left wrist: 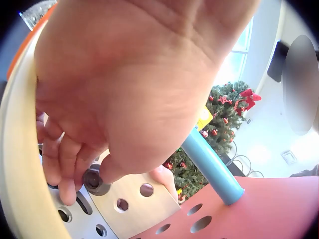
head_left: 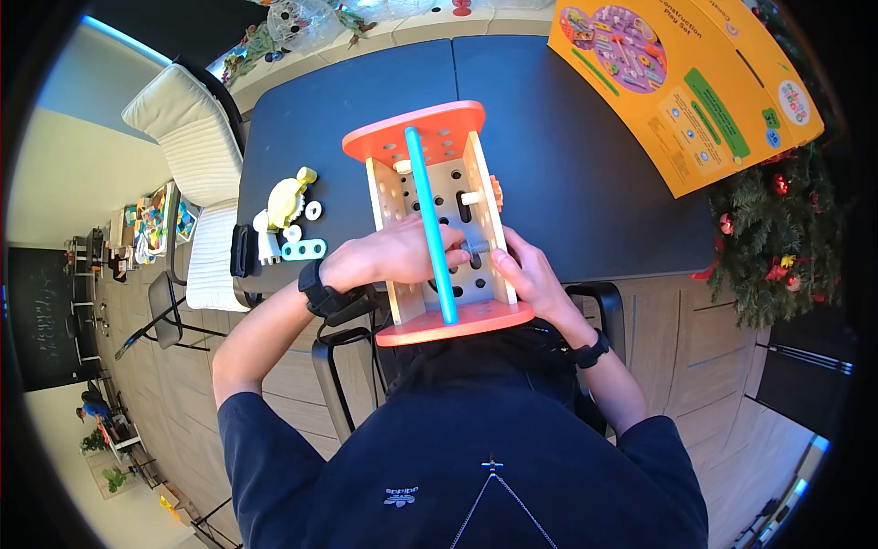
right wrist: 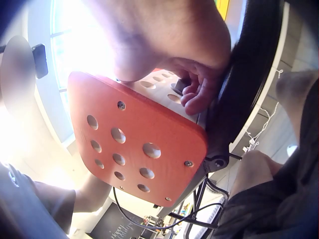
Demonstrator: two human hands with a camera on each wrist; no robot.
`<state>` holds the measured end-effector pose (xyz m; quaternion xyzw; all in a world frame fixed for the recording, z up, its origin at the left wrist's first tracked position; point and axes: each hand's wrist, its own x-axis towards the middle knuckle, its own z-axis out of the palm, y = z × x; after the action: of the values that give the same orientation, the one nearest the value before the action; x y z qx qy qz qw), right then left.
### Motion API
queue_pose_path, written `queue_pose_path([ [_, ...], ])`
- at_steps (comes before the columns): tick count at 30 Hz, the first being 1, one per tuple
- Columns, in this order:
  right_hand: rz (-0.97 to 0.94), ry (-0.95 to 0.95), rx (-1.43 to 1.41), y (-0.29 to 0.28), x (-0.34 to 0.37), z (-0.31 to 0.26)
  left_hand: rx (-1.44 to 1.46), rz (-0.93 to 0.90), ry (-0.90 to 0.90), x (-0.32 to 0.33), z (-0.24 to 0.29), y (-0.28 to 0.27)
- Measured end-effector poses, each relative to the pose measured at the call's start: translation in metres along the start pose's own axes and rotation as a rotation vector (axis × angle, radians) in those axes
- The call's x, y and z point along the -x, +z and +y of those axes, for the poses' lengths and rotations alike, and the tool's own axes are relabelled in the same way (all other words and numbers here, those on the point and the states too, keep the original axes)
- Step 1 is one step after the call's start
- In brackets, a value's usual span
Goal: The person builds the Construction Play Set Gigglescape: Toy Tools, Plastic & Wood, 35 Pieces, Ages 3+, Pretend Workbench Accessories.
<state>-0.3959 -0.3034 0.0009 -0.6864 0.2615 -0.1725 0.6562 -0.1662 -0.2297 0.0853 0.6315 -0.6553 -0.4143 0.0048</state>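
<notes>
In the toy toolbox (head_left: 425,215) at the table's (head_left: 594,238) near edge, the left hand (head_left: 402,254) pinches a grey bolt (head_left: 476,246); outside the right wall (head_left: 480,171), the right hand (head_left: 535,282) curls round a dark piece (right wrist: 182,86), apparently bracing it.

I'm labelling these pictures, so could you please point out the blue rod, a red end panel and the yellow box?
Blue rod (head_left: 428,215), head view: near mid-length.
Red end panel (right wrist: 133,145), right wrist view: outer face, between holes.
Yellow box (head_left: 681,87), head view: printed face.
</notes>
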Motion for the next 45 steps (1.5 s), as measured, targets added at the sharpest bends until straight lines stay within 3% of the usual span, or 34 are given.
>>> queue_pose_path([
  [9, -0.004, -0.003, -0.003, -0.001, 0.000, 0.002, 0.020, 0.133, 0.029, 0.000, -0.006, 0.009],
  [12, -0.002, -0.010, -0.010, -0.001, 0.000, 0.002, -0.190, 0.227, 0.001, 0.004, -0.001, 0.016],
  [18, -0.003, -0.005, -0.027, 0.000, 0.001, 0.001, -0.118, 0.099, 0.001, 0.003, 0.004, 0.006],
  [27, 0.000, -0.016, -0.018, -0.001, 0.000, 0.003, 0.029, 0.243, 0.035, 0.003, 0.002, 0.010],
  [30, -0.005, -0.011, -0.001, -0.002, 0.000, 0.004, -0.117, 0.305, 0.049, 0.003, -0.003, 0.017],
  [33, -0.004, -0.006, -0.008, -0.001, 0.000, 0.001, -0.191, 0.209, 0.056, 0.005, 0.001, 0.011],
  [36, -0.005, -0.002, -0.013, -0.002, 0.000, 0.000, -0.089, 0.013, -0.068, 0.006, 0.011, -0.002],
  [45, -0.007, -0.004, -0.021, -0.002, 0.000, 0.001, 0.003, 0.134, -0.018, 0.003, -0.001, 0.007],
])
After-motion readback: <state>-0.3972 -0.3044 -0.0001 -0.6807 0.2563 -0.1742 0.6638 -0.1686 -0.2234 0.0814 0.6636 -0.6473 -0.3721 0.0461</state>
